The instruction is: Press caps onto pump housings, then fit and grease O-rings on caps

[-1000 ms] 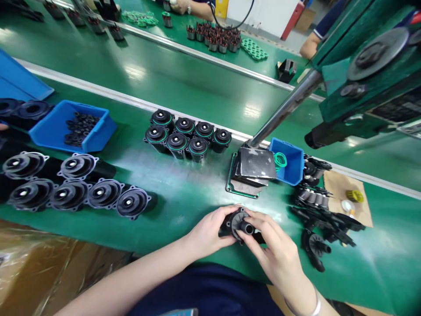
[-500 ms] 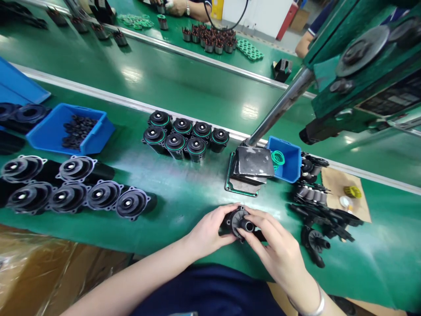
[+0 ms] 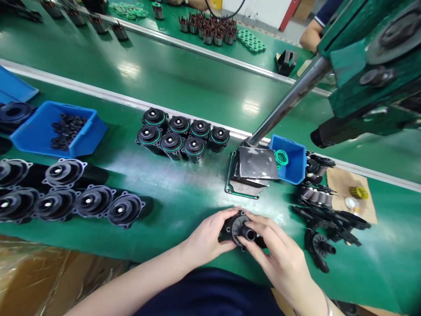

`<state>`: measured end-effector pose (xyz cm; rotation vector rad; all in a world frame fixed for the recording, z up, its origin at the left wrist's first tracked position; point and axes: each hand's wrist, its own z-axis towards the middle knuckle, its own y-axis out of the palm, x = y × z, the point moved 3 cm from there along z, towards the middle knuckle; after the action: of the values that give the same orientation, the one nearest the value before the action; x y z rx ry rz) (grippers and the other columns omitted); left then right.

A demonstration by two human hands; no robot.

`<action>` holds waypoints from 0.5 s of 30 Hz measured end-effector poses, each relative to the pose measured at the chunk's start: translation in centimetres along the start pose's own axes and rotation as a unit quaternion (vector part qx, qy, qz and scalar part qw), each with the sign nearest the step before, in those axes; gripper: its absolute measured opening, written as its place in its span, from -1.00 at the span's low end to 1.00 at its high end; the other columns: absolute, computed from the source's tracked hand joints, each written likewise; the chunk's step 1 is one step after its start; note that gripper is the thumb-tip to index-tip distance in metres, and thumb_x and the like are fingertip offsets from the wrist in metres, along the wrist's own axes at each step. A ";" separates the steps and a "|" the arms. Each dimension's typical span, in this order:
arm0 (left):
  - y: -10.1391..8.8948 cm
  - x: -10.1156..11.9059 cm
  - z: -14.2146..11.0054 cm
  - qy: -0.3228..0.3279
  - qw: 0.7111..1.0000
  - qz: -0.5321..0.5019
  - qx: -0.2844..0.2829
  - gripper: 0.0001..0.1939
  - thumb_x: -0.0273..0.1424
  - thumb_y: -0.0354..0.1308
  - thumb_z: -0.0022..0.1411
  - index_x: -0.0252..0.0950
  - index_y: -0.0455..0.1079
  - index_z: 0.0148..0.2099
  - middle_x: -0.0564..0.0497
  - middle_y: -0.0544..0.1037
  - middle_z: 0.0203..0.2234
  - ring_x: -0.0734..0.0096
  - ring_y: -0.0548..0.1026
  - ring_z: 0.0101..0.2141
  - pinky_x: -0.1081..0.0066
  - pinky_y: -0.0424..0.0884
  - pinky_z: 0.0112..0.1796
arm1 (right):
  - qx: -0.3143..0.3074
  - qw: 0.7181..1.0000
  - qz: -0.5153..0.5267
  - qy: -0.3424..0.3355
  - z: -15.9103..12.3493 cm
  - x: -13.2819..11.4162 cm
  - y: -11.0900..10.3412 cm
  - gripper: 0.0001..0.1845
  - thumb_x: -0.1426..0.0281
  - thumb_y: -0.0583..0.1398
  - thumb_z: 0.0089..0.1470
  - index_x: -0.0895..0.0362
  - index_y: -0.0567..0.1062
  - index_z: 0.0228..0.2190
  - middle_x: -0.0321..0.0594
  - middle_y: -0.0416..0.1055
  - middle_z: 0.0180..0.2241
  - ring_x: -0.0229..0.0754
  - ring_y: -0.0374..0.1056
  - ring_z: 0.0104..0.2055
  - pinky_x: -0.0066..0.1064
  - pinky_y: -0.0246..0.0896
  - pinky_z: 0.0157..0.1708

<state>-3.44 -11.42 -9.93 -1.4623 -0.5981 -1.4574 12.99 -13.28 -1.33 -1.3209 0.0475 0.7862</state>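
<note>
Near the front edge of the bench, my left hand (image 3: pixel 210 235) is wrapped around the side of a black pump body, which my fingers mostly hide. On top of it sits a black pump cover (image 3: pixel 239 227) with a round ribbed face and a short hollow spout. My right hand (image 3: pixel 274 245) grips this cover, fingers and thumb on either side of the spout. A similar loose pump cover (image 3: pixel 319 245) lies to the right. Beyond my hands stands the press base with a metal block (image 3: pixel 258 162) on it.
Several pump bodies with green rings (image 3: pixel 171 141) stand at the back; others (image 3: pixel 95 199) are at left. Blue bins hold small black parts (image 3: pixel 69 129) and green rings (image 3: pixel 281 158). A green press (image 3: pixel 371 74) overhangs the right. Another person's arm (image 3: pixel 311 37) shows across the bench.
The camera view has shifted slightly, with the bins and left-hand pump bodies now further left in the picture. Both hands keep their hold on the pump parts, with little visible finger movement.
</note>
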 end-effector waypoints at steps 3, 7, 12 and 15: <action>-0.1 0.1 0.1 0.027 1.000 0.002 0.005 -0.27 -0.48 0.30 0.16 -0.12 0.05 0.29 -0.14 0.40 0.18 0.16 0.41 0.18 0.16 0.40 0.17 | 0.007 1.000 0.001 0.011 0.0 -0.1 0.0 -0.73 0.44 0.22 0.18 0.22 0.39 -0.08 -0.08 0.41 -0.03 -0.30 0.38 0.08 -0.53 0.37 0.11; 0.0 0.0 0.1 0.120 0.992 0.040 0.000 -0.34 -0.52 0.24 0.20 -0.07 0.11 0.28 -0.15 0.35 0.21 0.17 0.36 0.22 0.18 0.41 0.16 | 0.013 0.999 0.035 0.035 -0.4 -0.1 0.8 -0.79 0.42 0.19 0.20 0.17 0.36 -0.11 -0.08 0.43 -0.03 -0.25 0.40 0.09 -0.48 0.43 0.05; -0.4 0.6 0.3 0.142 0.985 0.100 0.026 -0.34 -0.50 0.33 0.08 -0.09 0.23 0.20 -0.12 0.47 0.08 0.19 0.52 0.05 0.23 0.51 0.03 | -0.020 0.997 0.056 0.045 0.2 0.4 -0.3 -0.72 0.31 0.23 0.18 0.14 0.32 -0.12 -0.15 0.48 -0.11 -0.25 0.49 -0.06 -0.47 0.50 -0.14; -2.2 3.5 1.8 0.159 0.979 0.114 0.066 -0.35 -0.43 0.41 0.01 -0.12 0.30 0.15 -0.08 0.53 0.00 0.21 0.56 -0.02 0.27 0.52 -0.01 | 0.005 1.000 -0.019 -0.010 2.5 0.4 -6.5 -0.55 0.14 0.25 0.13 0.11 0.37 -0.02 -0.19 0.50 -0.12 -0.22 0.50 -0.12 -0.43 0.50 -0.19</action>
<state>-3.86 -9.95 -5.70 -1.1236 -0.3125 -1.4029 15.78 -11.16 4.63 -1.3003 0.0106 0.7656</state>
